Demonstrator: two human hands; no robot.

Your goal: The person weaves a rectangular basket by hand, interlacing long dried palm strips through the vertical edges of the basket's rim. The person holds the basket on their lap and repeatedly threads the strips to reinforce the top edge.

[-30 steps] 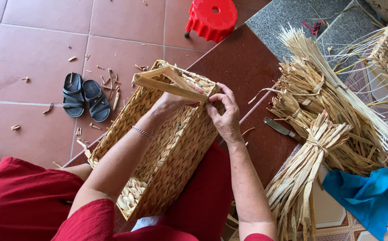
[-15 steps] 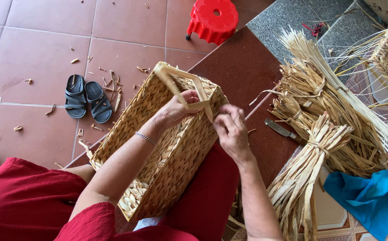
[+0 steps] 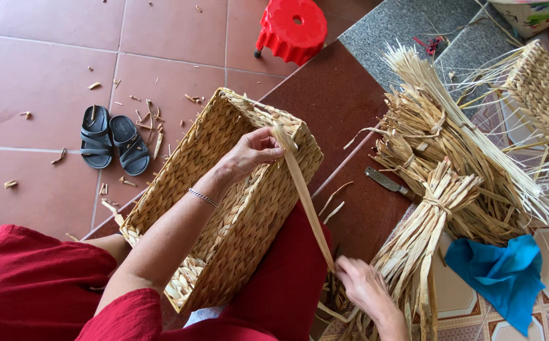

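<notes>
- The rectangular woven basket of pale straw (image 3: pixel 224 202) lies tilted across the person's lap, on the red clothing (image 3: pixel 34 284), its open side facing up and left.
- A long flat strip of dried straw (image 3: pixel 306 202) runs from the basket's far rim down and to the right, pulled out straight.
- The left hand (image 3: pixel 252 151) sits on that far rim, fingers curled and pinched on the strip's upper end right where it meets the weave; a thin silver bracelet (image 3: pixel 203 197) shows on the wrist.
- The right hand (image 3: pixel 363 284) is low, well apart from the left, fingers closed on the strip's lower end.
- Just beside the right hand stands a tied bundle of dried straw (image 3: pixel 426 233), with more loose bundles (image 3: pixel 438 139) piled behind it.
- A bright blue cloth (image 3: pixel 501 271) lies against the bundles on the right.
- A knife with a dark handle (image 3: pixel 385 180) rests on the dark red floor near the straw.
- Further out: a red plastic stool (image 3: pixel 292 26) at the top, a pair of dark sandals (image 3: pixel 113 142) on the tiles at left amid straw scraps, and a second woven piece with loose spokes (image 3: pixel 546 95) at far right.
</notes>
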